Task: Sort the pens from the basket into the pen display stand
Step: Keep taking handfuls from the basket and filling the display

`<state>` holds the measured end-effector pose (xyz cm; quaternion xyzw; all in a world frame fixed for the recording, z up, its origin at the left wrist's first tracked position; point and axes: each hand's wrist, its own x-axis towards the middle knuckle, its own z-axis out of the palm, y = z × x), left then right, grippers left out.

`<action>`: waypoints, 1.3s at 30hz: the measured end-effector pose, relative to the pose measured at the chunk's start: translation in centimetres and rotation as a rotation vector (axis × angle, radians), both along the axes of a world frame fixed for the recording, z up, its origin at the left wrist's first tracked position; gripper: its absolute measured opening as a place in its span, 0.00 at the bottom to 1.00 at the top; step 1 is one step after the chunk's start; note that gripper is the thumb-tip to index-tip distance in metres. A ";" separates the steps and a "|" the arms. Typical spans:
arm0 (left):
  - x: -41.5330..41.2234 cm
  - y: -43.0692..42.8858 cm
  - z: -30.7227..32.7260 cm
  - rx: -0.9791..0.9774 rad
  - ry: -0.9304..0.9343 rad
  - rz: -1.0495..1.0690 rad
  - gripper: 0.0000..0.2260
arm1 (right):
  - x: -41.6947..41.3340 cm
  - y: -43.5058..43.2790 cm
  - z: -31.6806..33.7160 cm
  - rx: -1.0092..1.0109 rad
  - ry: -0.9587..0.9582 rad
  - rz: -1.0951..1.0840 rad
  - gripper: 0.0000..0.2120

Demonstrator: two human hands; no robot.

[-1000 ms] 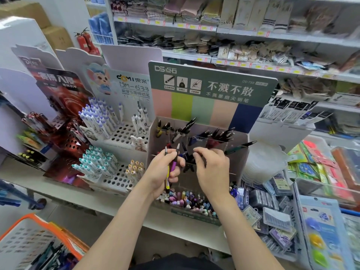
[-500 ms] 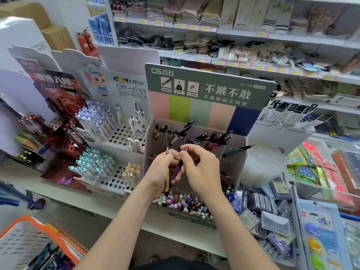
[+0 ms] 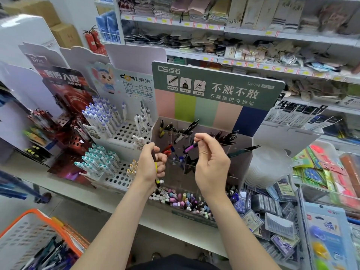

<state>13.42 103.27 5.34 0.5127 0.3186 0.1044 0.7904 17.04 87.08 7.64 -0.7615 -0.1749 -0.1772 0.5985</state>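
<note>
Pinching a purple pen point(image 3: 191, 147) between my right hand's point(image 3: 211, 166) thumb and forefinger, I held it before the pen display stand point(image 3: 206, 112). My left hand point(image 3: 150, 164) gripped a yellow pen point(image 3: 156, 166). The basket point(image 3: 37, 213) sat lower left.

A purple pen point(image 3: 191, 147) slants up to the right, pinched at its upper end by the fingertips point(image 3: 199, 138) of the right hand point(image 3: 211, 164). A yellow pen point(image 3: 156, 166) with a dark top stands nearly upright inside the curled fingers point(image 3: 162, 159) of the left hand point(image 3: 151, 164). Just beyond both sets of fingers rises the pen display stand point(image 3: 204, 112), green-headed with pastel stripes and dark pens point(image 3: 228, 136) leaning in its clear compartments; the orange-rimmed basket point(image 3: 37, 212) of loose pens point(image 3: 50, 252) sits well below and left of the left fingers.
</note>
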 end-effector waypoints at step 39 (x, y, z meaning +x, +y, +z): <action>0.8 -6.0 1.1 0.239 -0.228 -0.324 0.14 | 0.6 -3.9 0.9 -0.136 0.361 0.032 0.08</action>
